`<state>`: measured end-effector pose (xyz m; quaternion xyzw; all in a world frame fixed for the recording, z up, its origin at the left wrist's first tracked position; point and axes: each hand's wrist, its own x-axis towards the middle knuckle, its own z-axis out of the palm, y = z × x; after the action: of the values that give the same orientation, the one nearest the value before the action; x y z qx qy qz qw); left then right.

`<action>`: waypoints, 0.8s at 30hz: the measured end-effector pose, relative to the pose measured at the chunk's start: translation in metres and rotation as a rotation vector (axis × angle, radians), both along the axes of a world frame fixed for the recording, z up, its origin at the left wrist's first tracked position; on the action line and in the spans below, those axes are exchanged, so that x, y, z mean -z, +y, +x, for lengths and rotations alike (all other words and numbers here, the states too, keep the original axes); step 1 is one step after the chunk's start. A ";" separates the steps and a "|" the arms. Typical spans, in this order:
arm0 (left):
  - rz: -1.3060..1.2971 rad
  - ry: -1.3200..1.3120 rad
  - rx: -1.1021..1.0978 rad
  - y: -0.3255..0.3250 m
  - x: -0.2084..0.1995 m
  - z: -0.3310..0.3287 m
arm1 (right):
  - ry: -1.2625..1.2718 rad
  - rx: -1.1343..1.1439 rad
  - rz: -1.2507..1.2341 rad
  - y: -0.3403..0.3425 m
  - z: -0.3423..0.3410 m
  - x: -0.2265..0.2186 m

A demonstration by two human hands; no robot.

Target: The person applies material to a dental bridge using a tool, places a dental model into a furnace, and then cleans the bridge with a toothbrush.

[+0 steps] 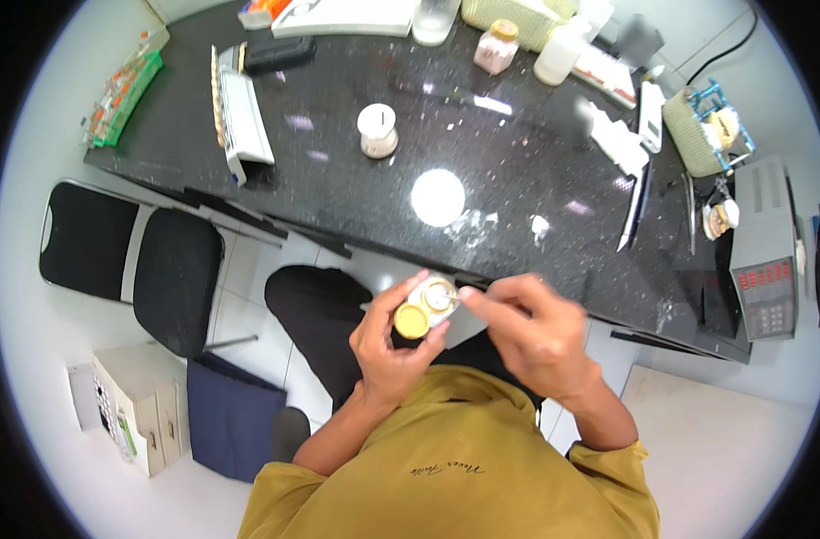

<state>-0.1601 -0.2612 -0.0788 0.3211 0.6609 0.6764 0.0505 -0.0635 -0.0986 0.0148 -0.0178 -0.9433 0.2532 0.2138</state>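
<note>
My left hand (390,346) is closed around a small jar (440,296) in front of my body, just off the table's near edge. The jar's mouth faces up and whitish content shows inside. Beside the mouth lies its round yellow lid (412,321), held in the same hand; whether it is hinged to the jar I cannot tell. A thin stick-like tool (452,296) reaches into the jar's mouth. My right hand (536,332), slightly blurred, pinches that tool; most of it is hidden by the fingers.
On the black speckled table (338,207) stand a white-lidded jar (378,130), a pink-filled jar (497,49) and a white bottle (560,56). White powder (473,229) lies near the front edge. At right are a basket (693,135), a dental model (720,218) and a grey device (765,260).
</note>
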 end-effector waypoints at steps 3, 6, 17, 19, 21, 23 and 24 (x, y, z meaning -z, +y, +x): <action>-0.050 -0.007 -0.048 -0.002 -0.001 0.004 | 0.150 0.107 -0.107 0.003 0.006 0.000; 0.182 -0.092 -0.007 -0.001 0.001 0.010 | 0.290 0.249 -0.209 0.018 0.011 -0.008; -0.029 0.538 0.072 0.035 -0.068 -0.045 | 0.091 0.427 0.137 0.165 -0.101 -0.058; -0.052 0.516 0.056 0.055 -0.078 -0.053 | 0.067 0.430 0.208 0.174 -0.132 -0.061; -0.138 0.568 0.060 0.075 -0.080 -0.065 | 0.144 0.403 0.239 0.180 -0.163 -0.055; -0.268 0.539 0.112 0.096 -0.086 -0.072 | 0.152 0.403 0.382 0.193 -0.187 -0.044; -0.285 0.625 0.078 0.106 -0.081 -0.080 | 0.147 0.398 0.449 0.193 -0.197 -0.038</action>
<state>-0.2396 -0.1555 0.0020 0.5275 0.7195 0.4438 -0.0846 -0.2606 0.0948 0.0526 -0.1361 -0.9356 -0.0077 0.3256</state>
